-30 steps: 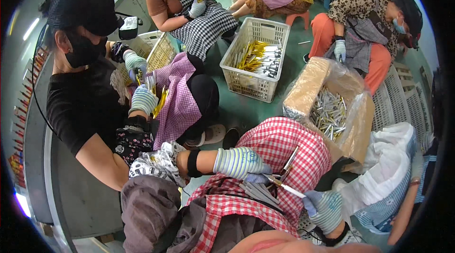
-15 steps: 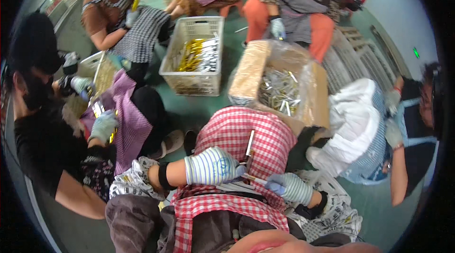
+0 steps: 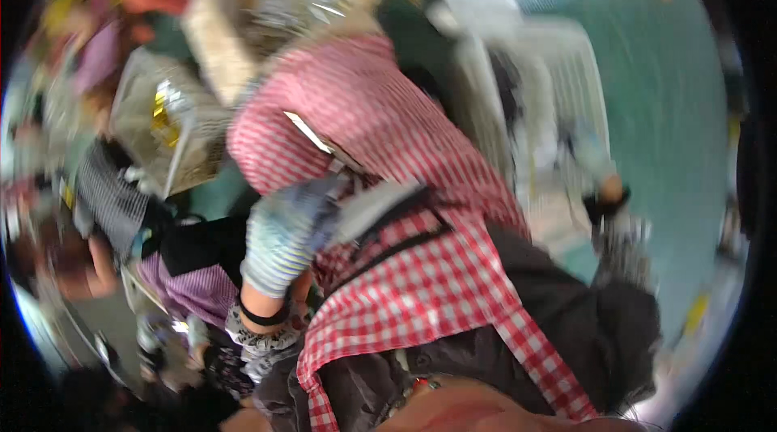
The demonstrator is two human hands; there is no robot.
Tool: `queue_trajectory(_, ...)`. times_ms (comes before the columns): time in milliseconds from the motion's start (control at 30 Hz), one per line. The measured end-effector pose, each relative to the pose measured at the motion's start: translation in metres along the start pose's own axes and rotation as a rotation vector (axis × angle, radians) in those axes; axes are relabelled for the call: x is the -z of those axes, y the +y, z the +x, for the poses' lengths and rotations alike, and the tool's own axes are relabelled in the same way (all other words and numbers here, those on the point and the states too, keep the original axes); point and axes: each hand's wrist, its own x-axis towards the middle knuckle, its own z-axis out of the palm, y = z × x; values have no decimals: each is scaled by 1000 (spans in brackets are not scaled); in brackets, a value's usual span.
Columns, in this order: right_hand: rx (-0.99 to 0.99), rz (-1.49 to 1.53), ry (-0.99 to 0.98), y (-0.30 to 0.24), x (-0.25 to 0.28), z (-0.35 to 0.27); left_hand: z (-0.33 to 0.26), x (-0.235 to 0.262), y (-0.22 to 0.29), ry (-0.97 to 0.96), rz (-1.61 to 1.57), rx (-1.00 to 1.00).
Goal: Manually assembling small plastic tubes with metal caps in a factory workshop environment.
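Frame heavily motion-blurred. Your left hand (image 3: pixel 287 230), in a striped work glove, rests on the red checked apron (image 3: pixel 421 286) over your lap. A thin flat metal strip (image 3: pixel 312 134) juts up past it, probably kept low on the lap for support. Whether the fingers pinch it or lie spread cannot be told. Forearm bent inward, wrist banded. Right hand not visible.

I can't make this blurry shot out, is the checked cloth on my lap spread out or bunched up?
Spread. The red-and-white checked cloth lies draped across the lap, and the gloved left hand rests on it beside a thin metal strip.
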Motion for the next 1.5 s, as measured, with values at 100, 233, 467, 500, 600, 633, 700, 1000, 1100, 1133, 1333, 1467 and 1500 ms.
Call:
queue_trajectory(100,-190,137,-66,133,-105,-23,22,-70,13,-2,23,28)
queue_trajectory(233,-594,-5,-619,128,-254,-103,38,-57,49,-215,95,0)
queue_trajectory(467,-420,6,-718,148,-331,-293,59,-50,82,-374,83,-168)
queue_trajectory(500,-385,-1,-686,141,-332,-292,50,-34,94,-486,57,-62)
queue_trajectory(600,-309,-23,-606,127,-333,-288,19,-16,97,-467,80,5)
queue_trajectory(633,-307,-24,-595,122,-334,-290,10,-15,97,-466,92,13)
queue_trajectory(700,-315,-30,-591,119,-326,-291,-10,-17,94,-433,-2,10)
queue_trajectory(1000,-388,25,-660,90,-243,-274,-19,-11,69,-346,-145,12)
queue_trajectory(1100,-376,24,-663,90,-204,-272,16,32,60,-14,-39,4)
queue_trajectory(1133,-362,21,-669,87,-188,-268,30,55,54,156,-165,-59)
queue_trajectory(1333,-335,-36,-792,76,-51,-229,73,126,7,605,-649,-121)
queue_trajectory(1467,-353,-2,-931,44,12,-168,55,85,-52,444,-616,-90)
queue_trajectory(1500,-384,14,-988,33,27,-167,50,68,-72,436,-614,-41)
